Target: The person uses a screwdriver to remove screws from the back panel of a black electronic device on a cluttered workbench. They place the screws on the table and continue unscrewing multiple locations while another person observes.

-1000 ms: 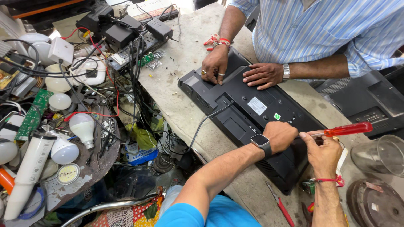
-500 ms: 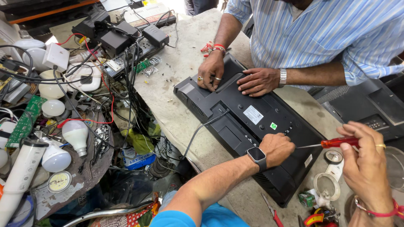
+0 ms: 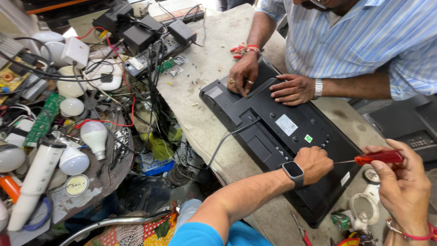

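A black flat monitor [image 3: 273, 136] lies face down on the worn bench top [image 3: 214, 59]. My left hand [image 3: 314, 164], a smartwatch on its wrist, rests on the monitor's back near its lower edge, fingers curled. The thin shaft of a red-handled screwdriver [image 3: 380, 157] ends right at those fingers. My right hand [image 3: 403, 182] grips the red handle off the monitor's right side. Whether my left fingers pinch the tip is hidden. A person in a striped shirt presses one hand [image 3: 243, 75] and the other hand [image 3: 293, 89] on the monitor's far end.
A cable [image 3: 223, 146] runs from the monitor's back over the bench edge. To the left is a round table [image 3: 104, 182] crowded with bulbs, circuit boards and wires. Power adapters [image 3: 136, 32] sit at the far end. A second monitor [image 3: 409, 123] lies on the right.
My right hand has drawn back to the right with the screwdriver, its shaft now lying flatter. My left hand stays on the monitor's back. The other person's hands keep their place.
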